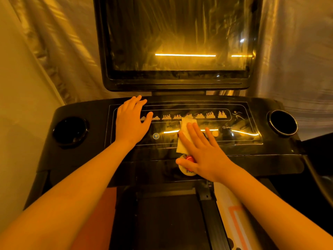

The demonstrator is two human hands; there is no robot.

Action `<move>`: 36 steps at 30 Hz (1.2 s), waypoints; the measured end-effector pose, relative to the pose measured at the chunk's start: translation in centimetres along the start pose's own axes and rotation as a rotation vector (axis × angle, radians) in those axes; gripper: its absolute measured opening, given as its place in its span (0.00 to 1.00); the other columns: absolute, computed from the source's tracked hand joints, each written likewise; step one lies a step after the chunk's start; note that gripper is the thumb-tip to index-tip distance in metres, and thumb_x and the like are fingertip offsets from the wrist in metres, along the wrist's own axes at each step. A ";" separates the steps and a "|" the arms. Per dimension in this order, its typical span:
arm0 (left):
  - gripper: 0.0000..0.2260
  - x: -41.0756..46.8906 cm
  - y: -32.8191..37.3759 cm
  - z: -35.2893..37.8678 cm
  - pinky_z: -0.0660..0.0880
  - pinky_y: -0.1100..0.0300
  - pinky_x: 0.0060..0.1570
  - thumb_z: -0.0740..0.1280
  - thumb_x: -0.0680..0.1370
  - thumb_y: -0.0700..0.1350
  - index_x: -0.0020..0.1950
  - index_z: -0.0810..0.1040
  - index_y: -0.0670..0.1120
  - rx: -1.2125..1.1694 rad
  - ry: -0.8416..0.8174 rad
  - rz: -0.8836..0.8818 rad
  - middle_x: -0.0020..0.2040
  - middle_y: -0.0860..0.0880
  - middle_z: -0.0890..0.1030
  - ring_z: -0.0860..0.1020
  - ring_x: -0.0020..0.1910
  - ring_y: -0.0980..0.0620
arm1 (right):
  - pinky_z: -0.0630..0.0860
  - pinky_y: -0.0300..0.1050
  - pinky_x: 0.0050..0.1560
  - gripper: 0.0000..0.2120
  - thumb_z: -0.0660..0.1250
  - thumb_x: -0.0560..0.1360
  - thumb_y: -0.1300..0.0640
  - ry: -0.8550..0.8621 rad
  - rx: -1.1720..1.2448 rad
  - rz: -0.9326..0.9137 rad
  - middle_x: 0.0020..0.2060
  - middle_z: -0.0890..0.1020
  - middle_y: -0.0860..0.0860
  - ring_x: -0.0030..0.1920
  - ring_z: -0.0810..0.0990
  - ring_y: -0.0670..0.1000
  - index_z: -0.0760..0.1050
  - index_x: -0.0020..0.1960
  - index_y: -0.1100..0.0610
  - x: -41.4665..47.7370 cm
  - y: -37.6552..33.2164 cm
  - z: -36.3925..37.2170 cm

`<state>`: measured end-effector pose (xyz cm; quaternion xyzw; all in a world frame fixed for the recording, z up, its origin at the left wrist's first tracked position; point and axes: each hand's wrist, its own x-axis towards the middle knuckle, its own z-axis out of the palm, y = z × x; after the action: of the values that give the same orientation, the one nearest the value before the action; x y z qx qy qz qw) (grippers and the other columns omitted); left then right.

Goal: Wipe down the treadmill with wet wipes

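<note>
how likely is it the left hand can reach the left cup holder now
Probably yes: the left hand rests flat and empty on the console, and only bare black surface lies between it and the left cup holder.

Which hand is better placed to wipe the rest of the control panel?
Right. The right hand lies flat on the wipe, pressing it on the control panel; the left hand rests bare on the panel's left side, probably bracing.
</note>
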<state>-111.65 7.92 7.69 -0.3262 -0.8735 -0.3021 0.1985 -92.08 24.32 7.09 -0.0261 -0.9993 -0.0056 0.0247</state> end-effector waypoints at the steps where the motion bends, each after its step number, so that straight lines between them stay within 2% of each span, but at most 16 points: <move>1: 0.21 0.0 0.0 0.0 0.55 0.48 0.73 0.64 0.80 0.53 0.72 0.71 0.47 -0.001 -0.001 -0.001 0.74 0.47 0.68 0.62 0.75 0.47 | 0.26 0.53 0.72 0.45 0.21 0.63 0.24 -0.015 -0.012 -0.014 0.75 0.30 0.51 0.73 0.25 0.50 0.25 0.73 0.47 0.1 0.9 -0.2; 3: 0.22 0.0 -0.1 0.0 0.55 0.49 0.73 0.64 0.80 0.53 0.72 0.71 0.47 -0.001 -0.001 -0.005 0.74 0.47 0.68 0.62 0.75 0.47 | 0.24 0.53 0.71 0.45 0.18 0.61 0.24 -0.025 0.006 0.024 0.76 0.30 0.49 0.73 0.25 0.47 0.25 0.72 0.46 0.7 2.8 -0.8; 6: 0.22 0.0 0.0 0.0 0.55 0.49 0.74 0.64 0.80 0.53 0.72 0.71 0.47 0.004 -0.001 -0.009 0.74 0.48 0.68 0.62 0.75 0.47 | 0.25 0.54 0.71 0.49 0.17 0.57 0.24 -0.030 0.081 0.069 0.75 0.29 0.48 0.73 0.26 0.49 0.25 0.72 0.46 2.2 2.6 -1.5; 11: 0.22 0.1 0.1 -0.1 0.55 0.48 0.74 0.64 0.80 0.53 0.72 0.70 0.47 0.011 -0.009 -0.011 0.74 0.47 0.68 0.62 0.75 0.47 | 0.22 0.52 0.69 0.46 0.18 0.61 0.27 -0.026 0.055 -0.104 0.75 0.30 0.46 0.73 0.26 0.46 0.29 0.75 0.46 3.8 -0.8 -0.7; 14: 0.22 0.0 0.0 -0.1 0.55 0.49 0.74 0.64 0.80 0.53 0.72 0.70 0.47 0.005 -0.008 -0.008 0.74 0.48 0.68 0.61 0.75 0.47 | 0.24 0.53 0.70 0.46 0.16 0.61 0.27 0.021 0.049 0.001 0.76 0.32 0.47 0.74 0.28 0.46 0.29 0.75 0.46 4.7 2.0 -1.4; 16: 0.22 0.0 0.0 0.0 0.55 0.50 0.73 0.64 0.80 0.53 0.72 0.70 0.48 0.005 -0.007 -0.012 0.74 0.48 0.68 0.61 0.75 0.48 | 0.27 0.56 0.72 0.45 0.20 0.65 0.26 0.032 0.022 0.109 0.77 0.34 0.50 0.75 0.29 0.48 0.30 0.76 0.49 5.5 3.0 -1.9; 18: 0.21 0.0 0.0 0.0 0.55 0.51 0.73 0.63 0.81 0.53 0.72 0.71 0.48 0.010 -0.002 -0.018 0.74 0.48 0.68 0.62 0.75 0.48 | 0.29 0.57 0.73 0.42 0.30 0.71 0.28 0.026 -0.006 0.189 0.77 0.34 0.53 0.75 0.30 0.51 0.33 0.78 0.52 6.8 2.0 -2.1; 21: 0.20 0.1 0.1 0.0 0.56 0.51 0.73 0.61 0.81 0.53 0.72 0.71 0.48 0.010 0.009 -0.027 0.74 0.48 0.69 0.63 0.75 0.48 | 0.30 0.55 0.74 0.35 0.38 0.79 0.35 0.055 -0.003 0.188 0.77 0.35 0.55 0.76 0.31 0.54 0.35 0.78 0.54 9.3 -0.6 -2.1; 24: 0.19 0.2 0.1 0.0 0.57 0.51 0.72 0.60 0.82 0.52 0.71 0.72 0.48 0.016 0.016 -0.026 0.73 0.48 0.70 0.63 0.74 0.49 | 0.30 0.55 0.73 0.32 0.39 0.81 0.39 0.069 0.000 0.142 0.77 0.35 0.55 0.76 0.31 0.53 0.35 0.78 0.54 11.4 -1.7 -2.3; 28: 0.20 0.1 0.1 0.0 0.57 0.51 0.73 0.61 0.81 0.52 0.72 0.72 0.48 0.018 0.005 -0.024 0.74 0.48 0.69 0.63 0.75 0.49 | 0.30 0.56 0.74 0.31 0.38 0.81 0.39 0.078 -0.027 0.119 0.77 0.35 0.52 0.76 0.32 0.51 0.34 0.78 0.52 12.2 -1.5 -2.3; 36: 0.21 0.0 0.0 -0.1 0.57 0.49 0.73 0.63 0.80 0.52 0.72 0.71 0.48 0.021 -0.012 -0.021 0.74 0.48 0.68 0.62 0.75 0.48 | 0.33 0.58 0.75 0.30 0.38 0.81 0.41 0.085 -0.002 0.199 0.78 0.37 0.51 0.77 0.34 0.50 0.34 0.78 0.51 8.7 4.4 -2.9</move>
<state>-111.62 7.92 7.76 -0.3167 -0.8812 -0.2928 0.1935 -100.39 29.15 10.49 -0.1248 -0.9899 -0.0053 0.0672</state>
